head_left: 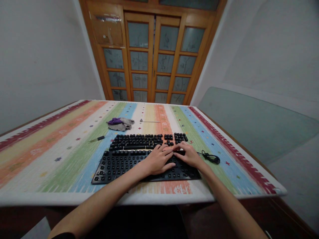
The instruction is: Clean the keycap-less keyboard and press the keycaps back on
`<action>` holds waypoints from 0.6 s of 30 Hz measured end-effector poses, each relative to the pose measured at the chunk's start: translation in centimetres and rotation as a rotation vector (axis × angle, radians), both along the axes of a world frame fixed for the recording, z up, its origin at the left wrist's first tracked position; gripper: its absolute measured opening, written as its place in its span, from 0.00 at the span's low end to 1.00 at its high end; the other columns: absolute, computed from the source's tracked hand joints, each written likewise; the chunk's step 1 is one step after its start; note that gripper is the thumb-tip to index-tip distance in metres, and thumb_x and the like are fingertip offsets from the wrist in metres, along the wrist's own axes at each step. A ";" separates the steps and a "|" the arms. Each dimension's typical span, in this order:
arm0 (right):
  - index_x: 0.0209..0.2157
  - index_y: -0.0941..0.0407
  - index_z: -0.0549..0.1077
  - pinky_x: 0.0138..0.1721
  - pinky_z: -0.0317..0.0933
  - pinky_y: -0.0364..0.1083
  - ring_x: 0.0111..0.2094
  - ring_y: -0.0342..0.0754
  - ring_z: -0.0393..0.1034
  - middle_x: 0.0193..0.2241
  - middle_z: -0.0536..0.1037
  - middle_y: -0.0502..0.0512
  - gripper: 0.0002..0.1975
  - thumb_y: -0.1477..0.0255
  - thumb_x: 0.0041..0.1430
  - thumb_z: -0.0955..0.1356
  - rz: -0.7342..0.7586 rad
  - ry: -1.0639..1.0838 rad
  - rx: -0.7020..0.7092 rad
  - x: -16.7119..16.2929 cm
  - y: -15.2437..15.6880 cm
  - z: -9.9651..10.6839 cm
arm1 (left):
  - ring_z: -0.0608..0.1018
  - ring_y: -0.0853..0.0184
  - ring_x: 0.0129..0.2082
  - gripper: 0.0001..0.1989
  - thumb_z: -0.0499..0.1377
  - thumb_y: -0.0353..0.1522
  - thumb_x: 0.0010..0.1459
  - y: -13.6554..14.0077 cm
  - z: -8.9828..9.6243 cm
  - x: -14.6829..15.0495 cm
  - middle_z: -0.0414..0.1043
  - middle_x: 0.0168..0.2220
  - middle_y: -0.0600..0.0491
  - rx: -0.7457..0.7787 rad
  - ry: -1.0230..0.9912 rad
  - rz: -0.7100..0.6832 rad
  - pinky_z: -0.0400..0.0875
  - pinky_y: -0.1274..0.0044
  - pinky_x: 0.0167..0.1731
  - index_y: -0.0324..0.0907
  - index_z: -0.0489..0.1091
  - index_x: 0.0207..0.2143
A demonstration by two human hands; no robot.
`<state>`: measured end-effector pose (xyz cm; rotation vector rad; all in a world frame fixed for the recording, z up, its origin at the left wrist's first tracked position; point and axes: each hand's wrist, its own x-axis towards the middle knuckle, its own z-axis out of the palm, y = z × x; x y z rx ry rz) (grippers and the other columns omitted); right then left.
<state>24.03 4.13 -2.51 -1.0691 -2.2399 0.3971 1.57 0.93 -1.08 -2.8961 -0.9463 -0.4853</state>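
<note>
A black keyboard (124, 166) lies along the near side of the table, with bare switches over most of it and a row of caps along its back edge. Just behind it, loose black keycaps (134, 139) are laid out in keyboard order. My left hand (159, 160) rests over the right-of-middle part of the keyboard, thumb and fingers apart. Close beside it, my right hand (188, 154) bends over the back right part, thumb and forefinger brought together near the back edge. Whatever sits between those fingertips is too small to make out.
A striped cloth covers the table (67, 159). Behind the keycaps lie a grey and purple rag (121, 124) and a thin stick-like tool (151, 121). A dark-handled wire tool (100, 138) is at left, the coiled cable (211, 157) at right.
</note>
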 end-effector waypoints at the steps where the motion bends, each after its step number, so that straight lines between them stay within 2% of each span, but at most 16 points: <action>1: 0.38 0.53 0.76 0.42 0.69 0.51 0.37 0.51 0.72 0.34 0.76 0.54 0.05 0.73 0.59 0.69 0.001 0.003 -0.009 0.1 0.0 0.0 | 0.63 0.52 0.62 0.25 0.51 0.44 0.69 -0.2 0.3 -0.4 0.63 0.64 0.46 -0.012 -0.008 -0.002 0.58 0.60 0.59 0.40 0.64 0.61; 4: 0.41 0.53 0.77 0.45 0.68 0.53 0.40 0.52 0.73 0.37 0.78 0.55 0.07 0.70 0.60 0.69 -0.008 0.009 -0.020 0.6 -0.3 0.0 | 0.62 0.54 0.63 0.25 0.50 0.43 0.70 -1.0 1.7 -2.4 0.64 0.64 0.48 -0.036 -0.086 0.027 0.58 0.61 0.61 0.42 0.60 0.64; 6: 0.43 0.52 0.77 0.47 0.67 0.55 0.43 0.53 0.73 0.40 0.79 0.57 0.08 0.68 0.62 0.69 -0.036 0.015 -0.011 1.1 -0.8 0.1 | 0.63 0.56 0.63 0.23 0.49 0.42 0.70 -1.7 2.6 -4.6 0.67 0.61 0.48 -0.034 -0.174 0.076 0.58 0.62 0.62 0.41 0.63 0.61; 10: 0.47 0.52 0.76 0.51 0.67 0.58 0.46 0.56 0.74 0.45 0.79 0.59 0.11 0.65 0.65 0.66 -0.100 0.037 -0.003 2.0 -2.5 0.3 | 0.68 0.57 0.59 0.22 0.47 0.42 0.70 -3.3 3.4 -10.9 0.69 0.59 0.46 -0.057 -0.395 0.297 0.60 0.60 0.62 0.42 0.65 0.60; 12: 0.49 0.51 0.74 0.52 0.67 0.59 0.48 0.57 0.74 0.46 0.79 0.59 0.14 0.63 0.65 0.67 -0.120 0.031 -0.001 2.4 -3.4 0.3 | 0.69 0.56 0.59 0.23 0.47 0.44 0.68 -4.1 3.0 -14.1 0.69 0.58 0.46 -0.069 -0.517 0.470 0.60 0.59 0.62 0.43 0.66 0.59; 14: 0.54 0.50 0.71 0.55 0.65 0.61 0.53 0.59 0.71 0.52 0.76 0.60 0.20 0.60 0.62 0.69 -0.119 -0.012 0.006 2.7 -4.2 0.0 | 0.70 0.53 0.59 0.27 0.47 0.47 0.66 -5.1 2.1 -16.8 0.70 0.58 0.44 -0.109 -0.619 0.643 0.61 0.58 0.62 0.41 0.66 0.58; 18: 0.64 0.50 0.60 0.60 0.59 0.66 0.61 0.66 0.62 0.61 0.67 0.64 0.45 0.55 0.47 0.76 -0.098 -0.136 -0.003 3.2 -4.7 -1.0 | 0.76 0.52 0.54 0.33 0.47 0.53 0.62 -7.0 -0.4 -20.1 0.69 0.58 0.42 -0.285 -0.832 0.914 0.66 0.57 0.58 0.40 0.63 0.59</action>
